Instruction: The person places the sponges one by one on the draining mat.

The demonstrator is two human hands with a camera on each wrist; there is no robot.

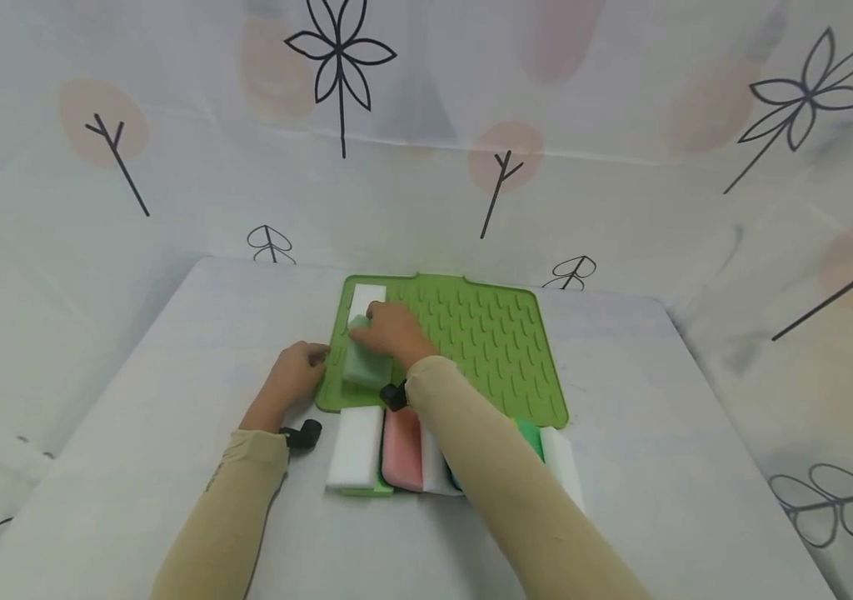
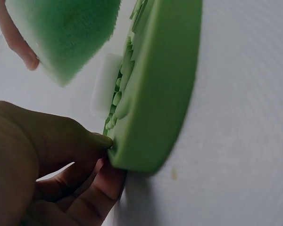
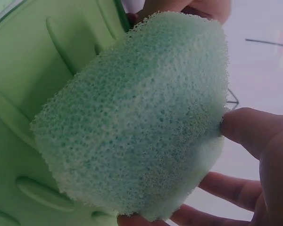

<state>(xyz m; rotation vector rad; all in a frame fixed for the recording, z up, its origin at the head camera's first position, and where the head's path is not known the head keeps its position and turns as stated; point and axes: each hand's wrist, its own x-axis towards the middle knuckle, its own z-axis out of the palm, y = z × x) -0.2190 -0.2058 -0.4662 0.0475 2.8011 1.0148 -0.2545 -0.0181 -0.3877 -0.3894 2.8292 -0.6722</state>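
Note:
A pale green porous sponge [image 1: 366, 367] is held between the thumb and fingers of my right hand [image 1: 394, 331], above the left side of a ridged green mat [image 1: 482, 342]. The right wrist view shows the sponge's [image 3: 141, 113] open-celled texture, with the thumb on one side and fingers along another. With my left hand [image 1: 297, 371] I pinch the mat's left edge; in the left wrist view the thumb lies on top of the mat [image 2: 160, 94] and fingers lie beneath. A white sponge [image 1: 368, 298] rests at the mat's far left corner.
In front of the mat lies a row of sponges: a white one [image 1: 356, 446] over a green one, a pink one [image 1: 401, 450], and others partly hidden under my right forearm. Another white sponge [image 1: 561, 467] ends the row. Patterned cloth [image 1: 426, 200] hangs behind the table.

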